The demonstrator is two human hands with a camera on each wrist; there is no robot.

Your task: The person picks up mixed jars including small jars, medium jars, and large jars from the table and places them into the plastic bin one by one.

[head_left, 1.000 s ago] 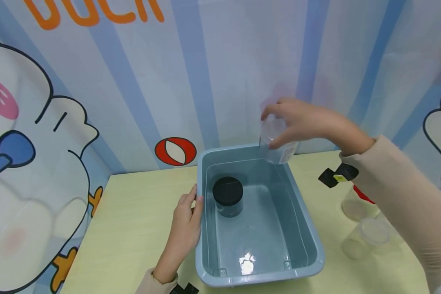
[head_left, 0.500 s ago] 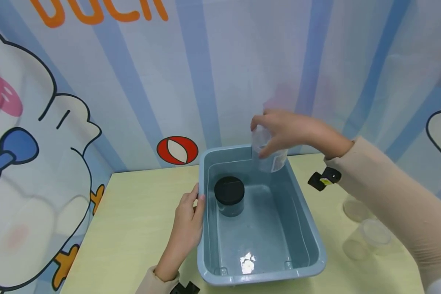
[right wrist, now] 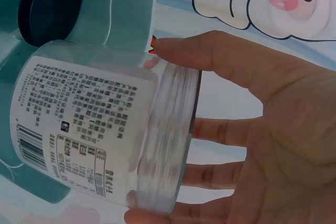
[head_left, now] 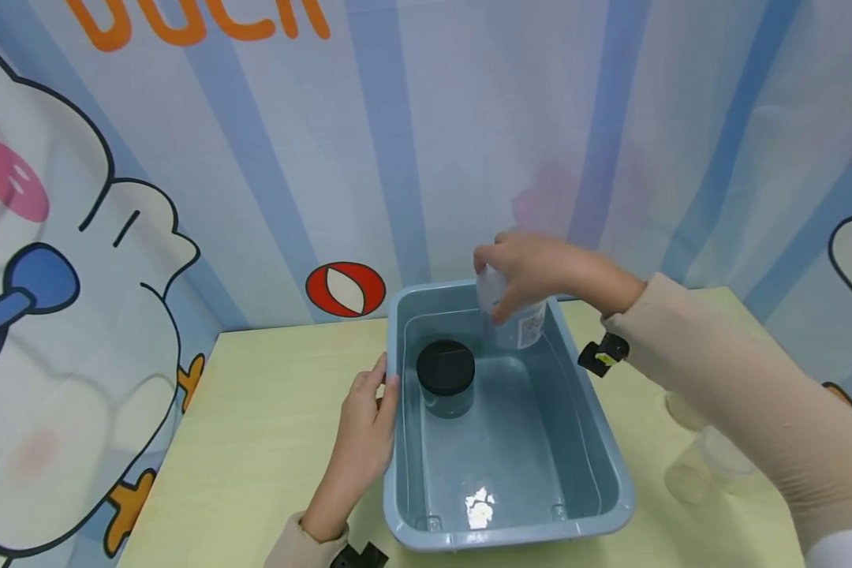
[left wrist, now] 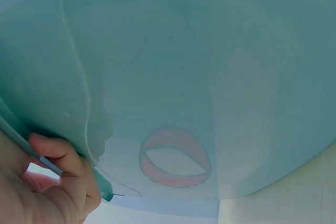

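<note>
My right hand (head_left: 539, 272) holds a clear plastic jar (head_left: 531, 325) by its threaded rim, with no lid seen on it. The jar is at the far right corner of a blue plastic tub (head_left: 514, 540), its lower part within the walls. Up close in the right wrist view, the jar shows a white printed label (right wrist: 79, 124) with a barcode. A second clear jar with a black lid (head_left: 446, 368) stands upright inside the tub, toward the left wall. My left hand (head_left: 365, 430) grips the tub's left rim, its fingers bent over the edge in the left wrist view.
Clear containers lie to the right of the tub: one lies on its side (head_left: 689, 477), and another (head_left: 684, 410) is partly covered by my right sleeve. A striped cartoon backdrop (head_left: 440, 142) rises behind the pale yellow table (head_left: 277, 418).
My right hand has brought the jar left and lower, from above the tub's far rim to inside its corner. My left hand keeps its grip on the rim.
</note>
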